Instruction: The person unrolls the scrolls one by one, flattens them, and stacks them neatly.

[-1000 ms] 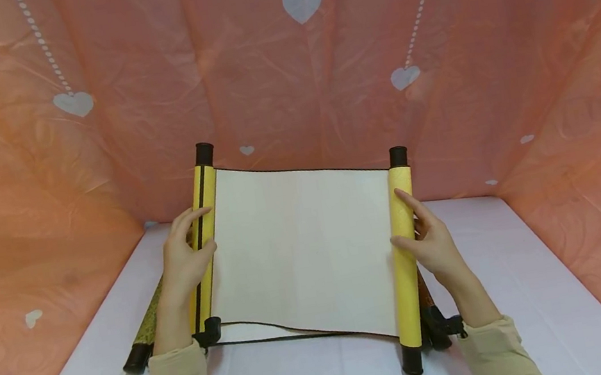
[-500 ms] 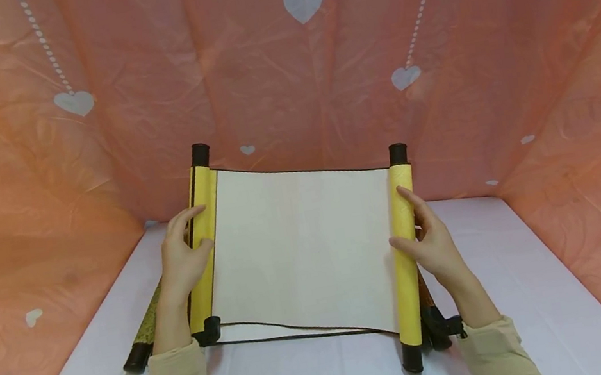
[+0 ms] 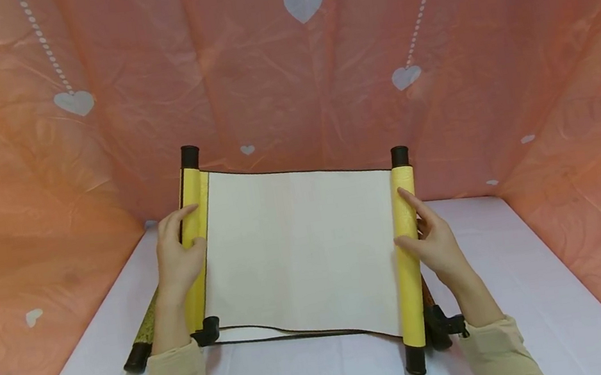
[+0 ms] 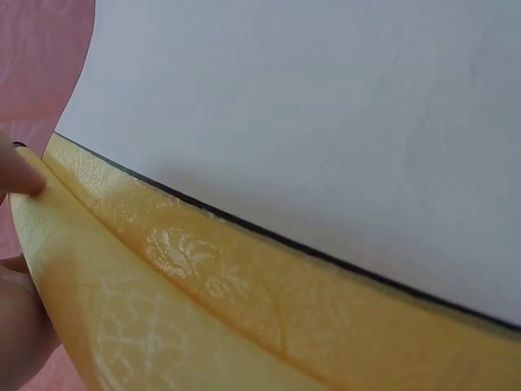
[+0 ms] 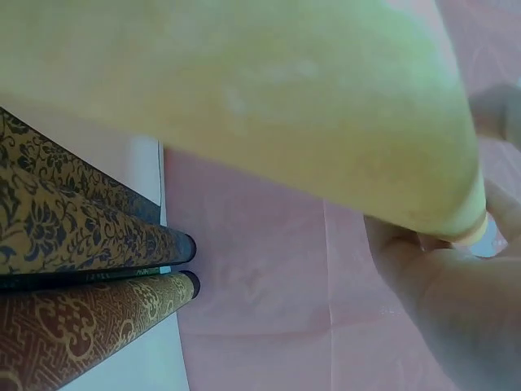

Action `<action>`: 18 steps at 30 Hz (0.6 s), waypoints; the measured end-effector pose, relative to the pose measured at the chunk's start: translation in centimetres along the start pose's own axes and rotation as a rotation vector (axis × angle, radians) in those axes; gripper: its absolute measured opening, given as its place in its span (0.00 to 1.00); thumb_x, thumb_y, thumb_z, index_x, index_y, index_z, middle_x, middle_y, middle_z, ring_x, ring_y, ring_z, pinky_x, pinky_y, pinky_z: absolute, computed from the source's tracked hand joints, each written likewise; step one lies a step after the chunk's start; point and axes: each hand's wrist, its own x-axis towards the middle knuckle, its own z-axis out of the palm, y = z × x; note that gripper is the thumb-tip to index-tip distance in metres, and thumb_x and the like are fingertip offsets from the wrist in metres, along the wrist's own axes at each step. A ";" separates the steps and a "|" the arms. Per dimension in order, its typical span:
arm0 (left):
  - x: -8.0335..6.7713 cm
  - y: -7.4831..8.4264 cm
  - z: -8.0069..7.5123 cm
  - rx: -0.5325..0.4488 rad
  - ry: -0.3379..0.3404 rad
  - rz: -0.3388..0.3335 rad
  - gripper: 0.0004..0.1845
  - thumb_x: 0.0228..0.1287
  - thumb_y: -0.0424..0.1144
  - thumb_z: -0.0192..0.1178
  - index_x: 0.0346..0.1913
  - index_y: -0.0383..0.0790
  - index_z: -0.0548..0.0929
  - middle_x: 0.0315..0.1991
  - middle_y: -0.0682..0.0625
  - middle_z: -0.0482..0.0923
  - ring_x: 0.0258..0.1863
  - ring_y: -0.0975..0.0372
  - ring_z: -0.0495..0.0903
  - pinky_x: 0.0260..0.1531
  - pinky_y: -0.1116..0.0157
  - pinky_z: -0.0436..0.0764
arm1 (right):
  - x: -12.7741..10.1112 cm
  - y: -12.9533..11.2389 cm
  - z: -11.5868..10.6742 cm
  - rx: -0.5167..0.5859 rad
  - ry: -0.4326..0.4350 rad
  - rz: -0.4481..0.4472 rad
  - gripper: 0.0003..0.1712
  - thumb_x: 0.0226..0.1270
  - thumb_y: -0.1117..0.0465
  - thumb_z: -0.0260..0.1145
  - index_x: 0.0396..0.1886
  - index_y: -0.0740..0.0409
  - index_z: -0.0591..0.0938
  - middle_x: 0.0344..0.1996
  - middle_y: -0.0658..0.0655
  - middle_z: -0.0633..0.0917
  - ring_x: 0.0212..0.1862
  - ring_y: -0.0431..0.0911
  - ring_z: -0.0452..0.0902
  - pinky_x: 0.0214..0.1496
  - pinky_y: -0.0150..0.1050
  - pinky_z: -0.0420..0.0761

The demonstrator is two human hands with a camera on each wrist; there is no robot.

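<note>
1. The left hand (image 3: pixel 176 261) is curled round the scroll's left roller (image 3: pixel 194 255), thumb on the front and fingers hooked over its outer side. It has carried that roller outward, toward the left edge of the desk (image 3: pixel 525 283), since a second ago.

2. The right hand (image 3: pixel 436 245) pinches the right roller (image 3: pixel 406 249), forefinger laid along it and thumb pressing its face. This hand has hardly shifted; the roller stays near upright, its black bottom cap (image 3: pixel 414 365) close to the desk's front edge.

3. Between them, the scroll (image 3: pixel 300 249) shows more blank cream sheet than before: the span has widened on the left side only. Its lower edge sags a little over the desk.

4. My read: the scroll is being opened, the left hand paying out sheet while the right anchors. The left roller has little yellow left on it, so the unrolling looks well along.

5. Further out, darker patterned scrolls lie on the desk behind the hands: one (image 3: pixel 144 331) near the left edge, two (image 5: pixel 81 269) under the right wrist.
</note>
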 end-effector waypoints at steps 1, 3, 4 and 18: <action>0.0 0.0 0.0 -0.001 -0.002 0.005 0.32 0.65 0.20 0.53 0.71 0.39 0.76 0.73 0.36 0.61 0.74 0.42 0.60 0.65 0.41 0.63 | 0.0 0.0 0.0 -0.002 0.002 0.006 0.54 0.64 0.79 0.65 0.85 0.41 0.59 0.77 0.62 0.60 0.62 0.58 0.68 0.46 0.32 0.80; 0.0 0.0 0.0 -0.002 -0.007 0.016 0.31 0.66 0.19 0.54 0.71 0.39 0.76 0.73 0.36 0.61 0.75 0.41 0.59 0.69 0.38 0.60 | 0.0 0.1 0.1 -0.004 0.005 0.012 0.57 0.62 0.77 0.70 0.85 0.40 0.58 0.77 0.63 0.60 0.63 0.59 0.68 0.46 0.33 0.81; 0.0 0.0 0.0 -0.002 -0.005 0.023 0.30 0.66 0.19 0.56 0.71 0.38 0.76 0.73 0.36 0.61 0.75 0.42 0.59 0.70 0.38 0.59 | 0.1 0.1 0.1 -0.006 0.006 0.013 0.58 0.61 0.77 0.71 0.85 0.39 0.58 0.76 0.63 0.60 0.62 0.59 0.68 0.46 0.33 0.82; -0.1 0.6 -0.2 -0.035 0.135 -0.011 0.27 0.68 0.19 0.56 0.68 0.40 0.80 0.70 0.41 0.70 0.76 0.48 0.62 0.74 0.41 0.59 | 0.1 0.3 -0.5 -0.052 0.000 -0.020 0.57 0.64 0.76 0.69 0.85 0.38 0.55 0.73 0.67 0.66 0.56 0.56 0.71 0.45 0.35 0.82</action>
